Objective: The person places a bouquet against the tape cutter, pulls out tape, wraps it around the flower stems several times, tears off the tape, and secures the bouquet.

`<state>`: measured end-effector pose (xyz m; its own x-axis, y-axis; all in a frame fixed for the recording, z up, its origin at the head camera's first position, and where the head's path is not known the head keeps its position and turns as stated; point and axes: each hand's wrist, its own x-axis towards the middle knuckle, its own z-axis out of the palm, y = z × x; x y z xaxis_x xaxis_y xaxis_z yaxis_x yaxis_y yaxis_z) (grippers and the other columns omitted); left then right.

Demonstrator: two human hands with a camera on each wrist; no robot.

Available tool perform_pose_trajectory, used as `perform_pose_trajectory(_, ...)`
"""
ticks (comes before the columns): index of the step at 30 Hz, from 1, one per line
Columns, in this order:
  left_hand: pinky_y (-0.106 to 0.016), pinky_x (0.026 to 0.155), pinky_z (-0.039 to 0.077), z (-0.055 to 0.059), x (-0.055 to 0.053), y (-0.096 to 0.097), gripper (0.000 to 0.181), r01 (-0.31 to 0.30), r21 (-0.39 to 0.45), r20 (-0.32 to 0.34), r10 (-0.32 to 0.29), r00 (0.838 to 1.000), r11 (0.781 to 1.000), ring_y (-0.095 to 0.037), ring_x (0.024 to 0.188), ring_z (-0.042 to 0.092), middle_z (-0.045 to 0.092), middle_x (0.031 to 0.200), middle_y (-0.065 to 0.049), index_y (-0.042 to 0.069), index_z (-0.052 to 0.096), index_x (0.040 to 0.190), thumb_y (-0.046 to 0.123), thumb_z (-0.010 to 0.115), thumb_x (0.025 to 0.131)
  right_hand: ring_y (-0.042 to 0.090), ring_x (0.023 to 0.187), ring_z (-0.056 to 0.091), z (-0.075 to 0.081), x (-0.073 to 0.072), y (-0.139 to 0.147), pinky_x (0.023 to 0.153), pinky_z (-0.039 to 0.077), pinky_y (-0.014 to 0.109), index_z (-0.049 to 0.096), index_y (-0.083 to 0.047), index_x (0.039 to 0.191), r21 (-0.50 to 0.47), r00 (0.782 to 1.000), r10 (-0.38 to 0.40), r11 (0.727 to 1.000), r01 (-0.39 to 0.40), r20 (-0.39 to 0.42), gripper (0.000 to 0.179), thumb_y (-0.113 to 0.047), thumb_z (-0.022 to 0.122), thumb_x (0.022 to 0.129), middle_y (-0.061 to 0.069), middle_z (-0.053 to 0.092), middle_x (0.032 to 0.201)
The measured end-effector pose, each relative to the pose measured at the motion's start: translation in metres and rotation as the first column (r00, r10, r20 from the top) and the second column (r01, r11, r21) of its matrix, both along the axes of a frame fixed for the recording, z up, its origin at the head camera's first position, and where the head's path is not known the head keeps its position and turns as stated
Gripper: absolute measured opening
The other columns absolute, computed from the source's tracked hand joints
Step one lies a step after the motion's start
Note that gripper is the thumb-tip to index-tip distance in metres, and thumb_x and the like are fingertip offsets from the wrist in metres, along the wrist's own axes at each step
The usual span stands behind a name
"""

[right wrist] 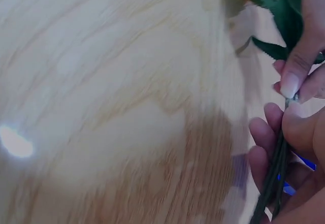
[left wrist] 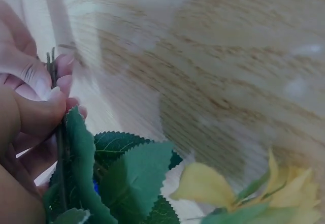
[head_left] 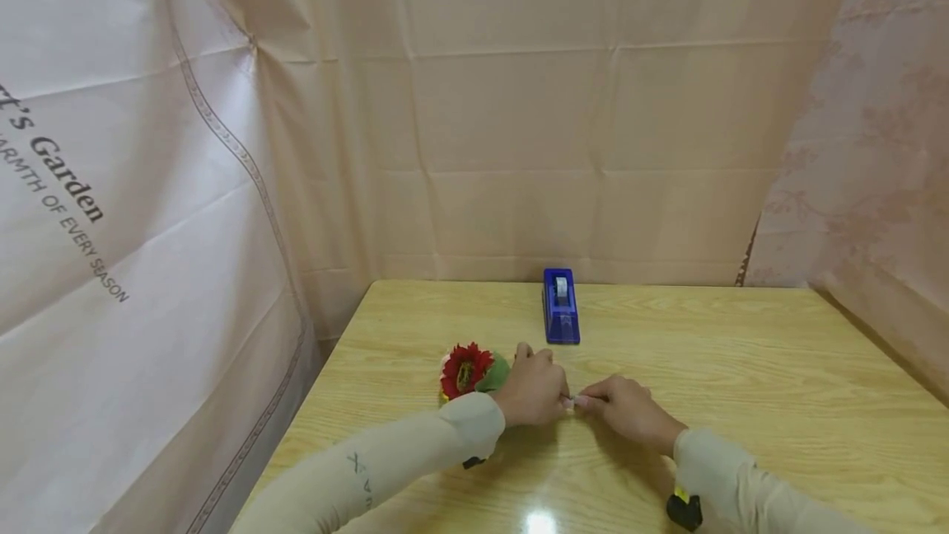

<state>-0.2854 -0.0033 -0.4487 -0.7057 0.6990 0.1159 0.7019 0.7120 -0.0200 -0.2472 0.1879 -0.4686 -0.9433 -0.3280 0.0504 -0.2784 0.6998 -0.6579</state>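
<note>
A bunch of flowers lies in my two hands, low over the table. Its red bloom (head_left: 460, 376) points left in the head view, and a yellow bloom (left wrist: 292, 196) with toothed green leaves (left wrist: 134, 170) shows in the left wrist view. My left hand (head_left: 532, 390) grips the bunch just below the leaves, thumb pressed on the stems. Close beside it, my right hand (head_left: 626, 410) pinches the dark green stems (right wrist: 277, 170) between thumb and fingers, their lower ends running along the palm. The two thumbs almost meet in the right wrist view.
A blue tape dispenser (head_left: 561, 307) with a roll of clear tape stands beyond the hands, near the back edge of the wooden table (head_left: 741, 353). Beige cloth (head_left: 504, 147) hangs behind the table, with printed sheets on both sides.
</note>
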Motion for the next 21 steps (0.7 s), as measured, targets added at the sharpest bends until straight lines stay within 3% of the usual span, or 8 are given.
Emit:
perform_pose_trajectory(4, -0.035, 0.078, 0.024, 0.0, 0.001, 0.0, 0.013, 0.027, -0.015, -0.025, -0.027, 0.999, 1.0, -0.007, 0.074, 0.042, 0.07, 0.078, 0.022, 0.032, 0.084, 0.088, 0.041, 0.076, 0.092, 0.018, 0.092, 0.067, -0.001, 0.0, -0.002, 0.089, 0.044, 0.062, 0.083, -0.021, 0.095, 0.002, 0.997, -0.071, 0.997, 0.071, -0.014, 0.014, -0.027, 0.071, 0.097, -0.002, 0.077, 0.098)
perform_pose_trajectory(7, -0.034, 0.076, 0.022, 0.005, -0.003, 0.002, 0.013, 0.035, -0.028, 0.082, -0.033, 0.996, 0.999, -0.009, 0.073, 0.041, 0.07, 0.076, 0.021, 0.03, 0.084, 0.085, 0.037, 0.077, 0.092, 0.021, 0.095, 0.069, -0.004, 0.001, -0.003, 0.088, 0.037, 0.064, 0.083, -0.021, 0.095, 0.009, 0.993, -0.099, 0.995, 0.1, -0.06, 0.011, -0.024, 0.073, 0.095, -0.002, 0.078, 0.099)
perform_pose_trajectory(9, -0.033, 0.075, 0.021, 0.011, -0.008, 0.003, 0.018, 0.037, -0.033, 0.191, -0.03, 0.981, 0.999, -0.009, 0.072, 0.043, 0.068, 0.071, 0.019, 0.027, 0.084, 0.079, 0.034, 0.075, 0.094, 0.022, 0.095, 0.068, -0.006, 0.002, -0.003, 0.086, 0.034, 0.062, 0.083, -0.02, 0.096, 0.002, 0.991, -0.098, 0.995, 0.098, -0.09, 0.01, -0.021, 0.074, 0.094, -0.004, 0.077, 0.098)
perform_pose_trajectory(12, -0.036, 0.08, 0.027, 0.019, -0.018, 0.004, 0.028, 0.023, -0.027, 0.361, -0.012, 0.932, 0.999, -0.008, 0.071, 0.05, 0.068, 0.066, 0.017, 0.024, 0.082, 0.075, 0.034, 0.071, 0.098, 0.02, 0.094, 0.067, -0.007, 0.004, -0.002, 0.087, 0.032, 0.062, 0.083, -0.02, 0.097, -0.007, 0.986, -0.092, 0.996, 0.092, -0.139, 0.01, -0.019, 0.074, 0.094, -0.008, 0.076, 0.094)
perform_pose_trajectory(15, -0.044, 0.099, 0.033, 0.024, -0.027, 0.003, 0.036, -0.002, -0.016, 0.474, 0.01, 0.88, 1.0, -0.005, 0.068, 0.054, 0.068, 0.065, 0.014, 0.021, 0.081, 0.076, 0.039, 0.064, 0.102, 0.017, 0.092, 0.065, -0.007, 0.005, -0.001, 0.09, 0.031, 0.063, 0.084, -0.02, 0.099, -0.016, 0.979, -0.084, 0.997, 0.082, -0.187, 0.011, -0.018, 0.073, 0.095, -0.012, 0.073, 0.09)
perform_pose_trajectory(17, -0.048, 0.102, 0.036, 0.026, -0.031, 0.001, 0.038, -0.006, 0.003, 0.544, 0.003, 0.839, 1.0, -0.006, 0.067, 0.052, 0.067, 0.065, 0.012, 0.018, 0.082, 0.078, 0.039, 0.062, 0.103, 0.015, 0.09, 0.065, -0.008, 0.005, -0.001, 0.091, 0.031, 0.061, 0.084, -0.021, 0.099, -0.019, 0.973, -0.082, 0.997, 0.08, -0.215, 0.012, -0.019, 0.072, 0.096, -0.014, 0.072, 0.088)
perform_pose_trajectory(19, -0.043, 0.101, 0.043, 0.026, -0.034, -0.001, 0.036, 0.004, 0.032, 0.608, -0.023, 0.794, 0.999, -0.005, 0.068, 0.053, 0.068, 0.067, 0.01, 0.015, 0.082, 0.08, 0.032, 0.061, 0.104, 0.015, 0.09, 0.067, -0.008, 0.005, -0.002, 0.092, 0.03, 0.06, 0.084, -0.021, 0.099, -0.02, 0.968, -0.074, 0.997, 0.071, -0.24, 0.012, -0.02, 0.072, 0.096, -0.016, 0.072, 0.087)
perform_pose_trajectory(21, -0.037, 0.095, 0.046, 0.026, -0.034, -0.003, 0.032, 0.025, 0.043, 0.629, -0.047, 0.776, 0.999, -0.003, 0.07, 0.056, 0.07, 0.069, 0.011, 0.015, 0.082, 0.081, 0.028, 0.063, 0.104, 0.016, 0.091, 0.069, -0.009, 0.005, -0.003, 0.092, 0.031, 0.06, 0.084, -0.02, 0.099, -0.019, 0.962, -0.068, 0.998, 0.065, -0.265, 0.012, -0.021, 0.072, 0.096, -0.017, 0.072, 0.088)
